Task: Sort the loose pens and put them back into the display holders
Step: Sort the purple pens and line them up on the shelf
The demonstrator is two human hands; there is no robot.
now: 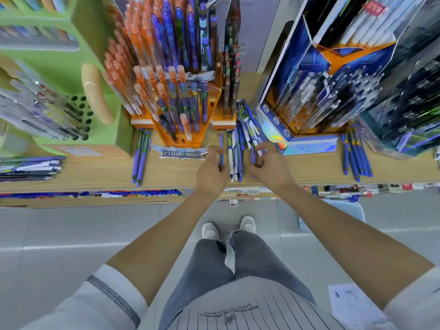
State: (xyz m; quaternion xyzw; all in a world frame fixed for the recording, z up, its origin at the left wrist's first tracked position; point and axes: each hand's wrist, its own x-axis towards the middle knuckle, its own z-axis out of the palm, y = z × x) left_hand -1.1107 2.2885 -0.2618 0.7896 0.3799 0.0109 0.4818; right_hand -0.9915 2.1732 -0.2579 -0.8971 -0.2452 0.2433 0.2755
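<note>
I see my left hand (210, 169) pinching a thin blue pen (221, 148) near the front edge of the wooden shelf (95, 173). My right hand (270, 166) has its fingers curled round a second blue pen (253, 155). The loose pens (234, 160) lie between the hands. The orange holder (183, 136) stands just behind and the blue display (307, 144) crowds the right. There is bare shelf to the left.

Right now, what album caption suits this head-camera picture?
Left hand holds a blue pen, right hand a second pen, among loose pens on a shelf before an orange holder.
</note>
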